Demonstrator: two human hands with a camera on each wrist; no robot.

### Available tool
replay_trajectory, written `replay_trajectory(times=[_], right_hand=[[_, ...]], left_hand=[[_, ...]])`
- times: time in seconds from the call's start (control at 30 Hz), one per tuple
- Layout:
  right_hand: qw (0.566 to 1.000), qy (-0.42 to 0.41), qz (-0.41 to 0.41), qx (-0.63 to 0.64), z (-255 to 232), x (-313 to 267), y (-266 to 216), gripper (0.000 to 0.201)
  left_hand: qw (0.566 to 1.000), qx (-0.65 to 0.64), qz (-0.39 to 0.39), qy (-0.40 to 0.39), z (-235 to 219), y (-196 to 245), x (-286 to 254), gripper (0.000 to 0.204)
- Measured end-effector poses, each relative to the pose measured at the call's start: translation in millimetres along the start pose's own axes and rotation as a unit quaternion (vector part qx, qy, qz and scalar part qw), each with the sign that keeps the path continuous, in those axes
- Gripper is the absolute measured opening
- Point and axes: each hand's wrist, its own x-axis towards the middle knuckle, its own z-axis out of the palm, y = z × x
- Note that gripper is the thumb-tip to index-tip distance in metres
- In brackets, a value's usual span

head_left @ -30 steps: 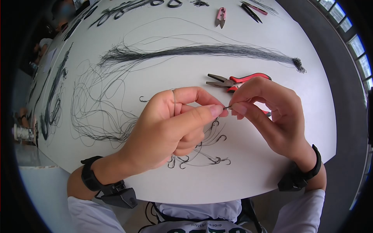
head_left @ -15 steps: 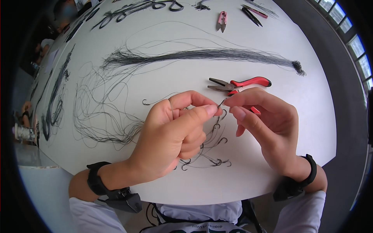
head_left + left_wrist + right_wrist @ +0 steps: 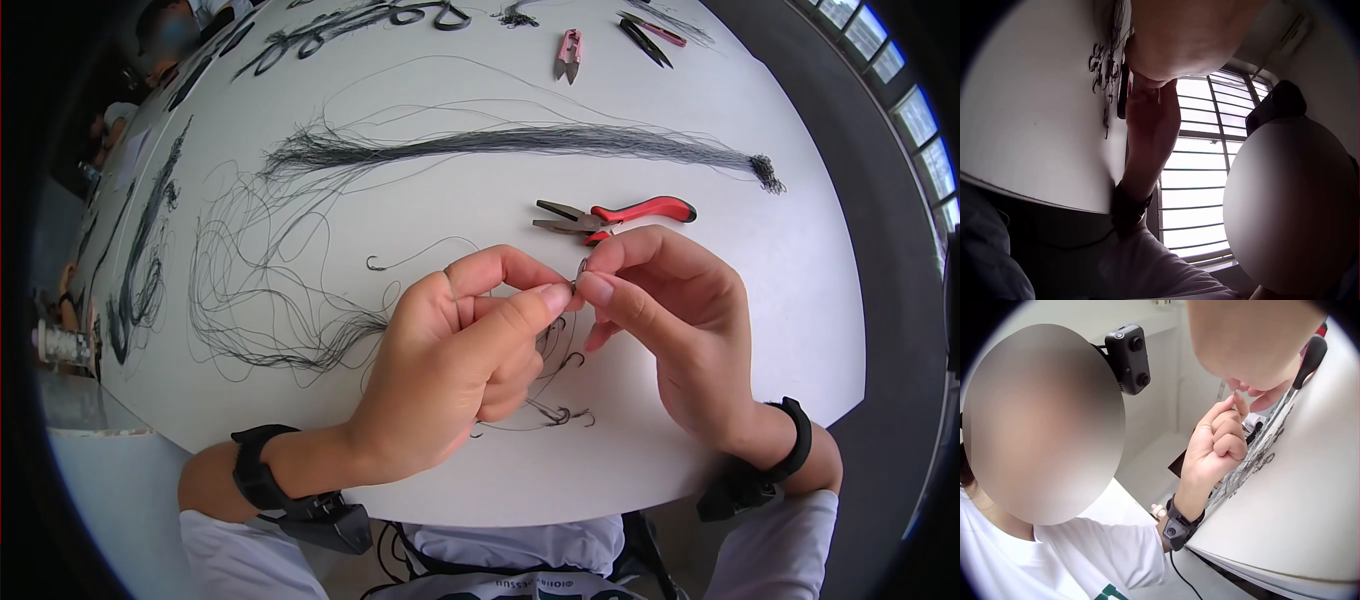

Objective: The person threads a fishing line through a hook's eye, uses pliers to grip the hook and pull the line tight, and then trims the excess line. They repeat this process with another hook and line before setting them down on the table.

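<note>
In the head view, my left hand [image 3: 450,360] pinches a small dark fish hook [image 3: 581,267] between thumb and index finger, with its other fingers curled. A thin line loops round the base of that index finger. From the right, the thumb and index fingertips of my right hand [image 3: 695,330] pinch the same hook, most of which the fingertips hide. Below the hands several loose hooks [image 3: 562,415] lie on the white table [image 3: 640,470], on dark lines. A single hook [image 3: 375,264] on its line lies left of the fingers.
Red-handled pliers [image 3: 650,210] lie just beyond the right hand. A long bundle of dark line [image 3: 520,142] stretches across the table, with tangled line [image 3: 250,300] to the left. Pink thread snips [image 3: 569,55] and black snips [image 3: 645,43] lie farther back.
The right fingertips have shifted left and closed in on the hook beside the left fingertips. The left hand has moved slightly right and down. The pliers lie still.
</note>
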Motion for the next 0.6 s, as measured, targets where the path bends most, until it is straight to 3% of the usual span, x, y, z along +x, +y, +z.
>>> replay_trajectory(times=[0.23,0.4,0.6], right_hand=[[1.000,-0.003,-0.029,-0.010,-0.2,1.4,3.6,0.006],[0.995,0.006,0.038,0.096,0.5,-0.2,3.0,0.014],[0.986,0.002,0.081,0.145,0.4,-0.5,3.6,0.016]], left_hand=[[1.000,0.014,0.012,0.002,0.4,-0.5,-0.1,0.009],[0.996,0.053,0.056,0.038,1.1,-1.8,-0.5,0.012],[0.997,0.034,0.050,0.044,1.1,-1.1,-0.1,0.012]])
